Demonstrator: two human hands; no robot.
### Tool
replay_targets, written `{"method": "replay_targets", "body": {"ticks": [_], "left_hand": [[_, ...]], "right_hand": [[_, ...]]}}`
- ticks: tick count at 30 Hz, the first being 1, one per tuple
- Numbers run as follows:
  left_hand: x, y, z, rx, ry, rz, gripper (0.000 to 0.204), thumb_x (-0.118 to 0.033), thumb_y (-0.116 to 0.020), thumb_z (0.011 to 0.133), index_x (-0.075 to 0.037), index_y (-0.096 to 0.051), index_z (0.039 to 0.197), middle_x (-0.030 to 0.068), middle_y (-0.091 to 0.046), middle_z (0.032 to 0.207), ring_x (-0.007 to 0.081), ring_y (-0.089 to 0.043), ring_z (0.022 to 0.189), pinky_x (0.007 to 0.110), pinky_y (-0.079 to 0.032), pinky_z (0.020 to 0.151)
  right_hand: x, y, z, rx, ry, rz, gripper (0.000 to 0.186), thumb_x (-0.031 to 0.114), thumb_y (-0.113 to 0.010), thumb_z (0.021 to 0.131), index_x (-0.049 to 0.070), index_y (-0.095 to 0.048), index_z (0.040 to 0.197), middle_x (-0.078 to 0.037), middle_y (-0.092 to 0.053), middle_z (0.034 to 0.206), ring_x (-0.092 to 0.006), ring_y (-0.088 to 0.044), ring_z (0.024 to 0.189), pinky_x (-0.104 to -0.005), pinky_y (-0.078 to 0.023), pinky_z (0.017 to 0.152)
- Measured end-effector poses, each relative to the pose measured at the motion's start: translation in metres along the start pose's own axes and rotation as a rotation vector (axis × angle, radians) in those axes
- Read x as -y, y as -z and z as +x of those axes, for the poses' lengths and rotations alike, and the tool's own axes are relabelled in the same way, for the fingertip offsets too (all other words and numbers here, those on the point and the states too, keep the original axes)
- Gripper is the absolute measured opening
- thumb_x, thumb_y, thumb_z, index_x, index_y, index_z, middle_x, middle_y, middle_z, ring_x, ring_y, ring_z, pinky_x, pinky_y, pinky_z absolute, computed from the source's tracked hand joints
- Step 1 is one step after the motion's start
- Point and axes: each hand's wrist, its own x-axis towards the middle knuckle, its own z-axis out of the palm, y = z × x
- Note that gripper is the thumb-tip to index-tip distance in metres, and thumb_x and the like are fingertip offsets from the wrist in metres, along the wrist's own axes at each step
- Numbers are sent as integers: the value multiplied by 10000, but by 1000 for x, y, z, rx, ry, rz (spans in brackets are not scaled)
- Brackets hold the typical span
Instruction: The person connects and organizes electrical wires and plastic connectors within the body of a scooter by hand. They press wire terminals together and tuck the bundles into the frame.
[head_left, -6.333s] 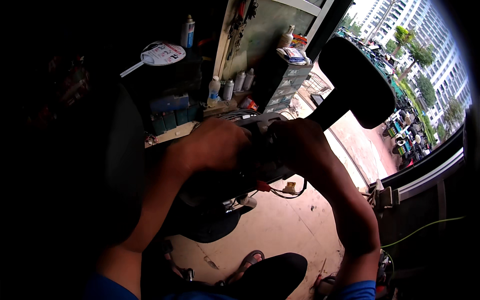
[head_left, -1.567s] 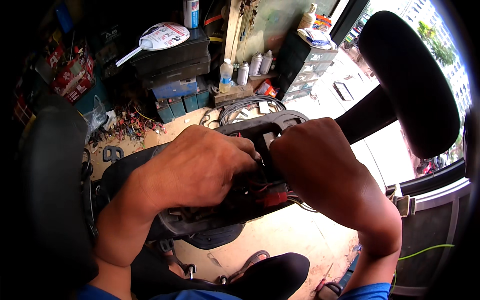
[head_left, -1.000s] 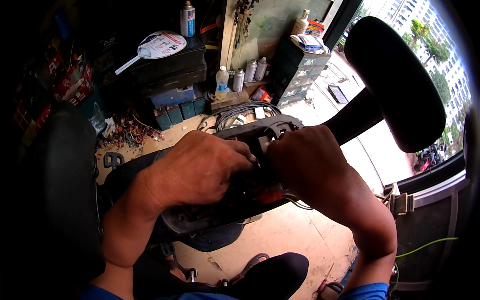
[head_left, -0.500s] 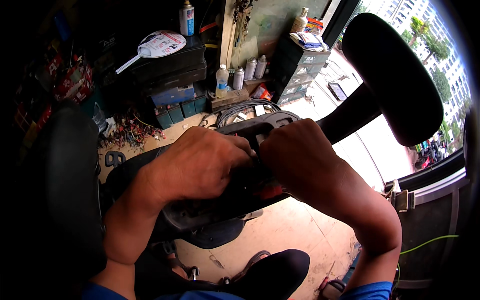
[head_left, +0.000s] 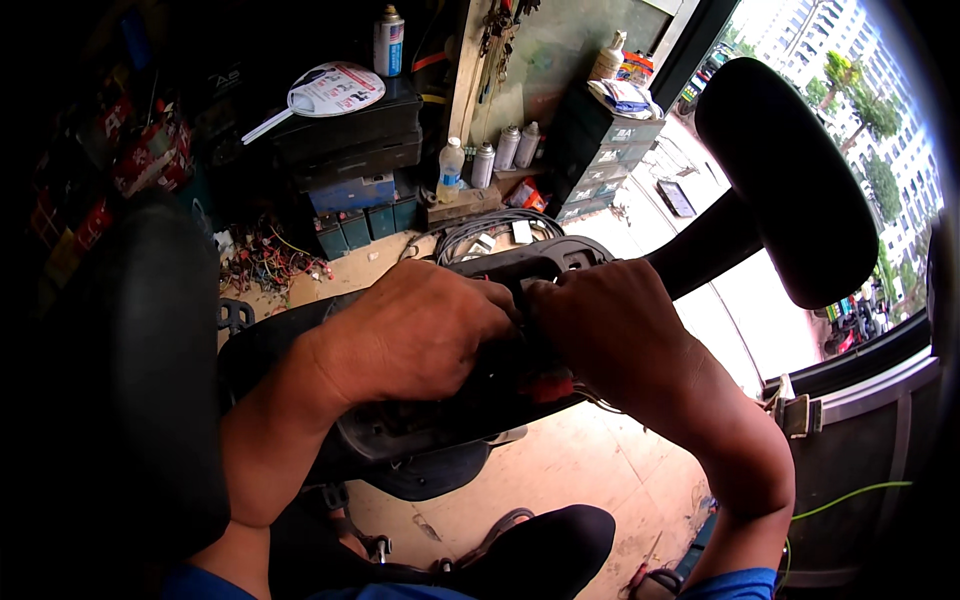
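Observation:
Both my hands are closed at the open middle of a black plastic vehicle body (head_left: 385, 440). My left hand (head_left: 415, 325) has its fingers curled into the dark cavity, their tips hidden and whatever they pinch too shadowed to name. My right hand (head_left: 610, 320) is bunched just beside it at the cavity's upper right, fingertips also out of sight. Below my right hand are a red connector (head_left: 548, 388) and some cables. A black padded rest (head_left: 785, 180) on an arm rises at the right, and a dark padded part (head_left: 140, 360) stands at the left.
Behind are stacked dark cases (head_left: 350, 150) with a hand fan (head_left: 335, 90), spray cans (head_left: 505, 148), a bottle (head_left: 450, 168), a drawer stack (head_left: 595, 165), coiled cable (head_left: 470, 230) and tangled wires (head_left: 265, 260). An open doorway (head_left: 720, 290) is at the right, my legs (head_left: 540, 550) below.
The scene looks brighter than in the oldest frame, and the view has shifted. Both hands stay at the cavity, with only small movements of fingers and wrists.

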Motion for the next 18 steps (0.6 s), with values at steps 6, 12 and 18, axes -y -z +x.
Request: {"method": "replay_targets", "body": {"ticks": [6,12,18], "left_hand": [[-1,0,-1,-14,-3,14,440,-10,-671,714,-107,-813,1119,70,-777,1223,336,-758,991,408,-621,810],[2,-2,-1,-14,-14,28,448,-8,-669,713,-101,-814,1127,71,-775,1251,320,-760,1029,395,-623,832],[3,-3,-2,-7,-1,32,448,-16,-655,721,-102,-817,1129,75,-772,1244,319,-757,1037,404,-616,857]], "right_hand": [[-3,0,0,-16,60,47,171,256,-838,807,98,-788,766,-120,-739,736,-302,-778,772,-399,-572,646],[-5,-6,-3,-12,41,-23,235,319,-844,797,98,-793,740,-106,-746,755,-290,-778,782,-399,-575,642],[0,6,-2,70,65,39,91,109,-817,744,62,-790,817,-136,-750,847,-313,-768,844,-414,-600,712]]}}
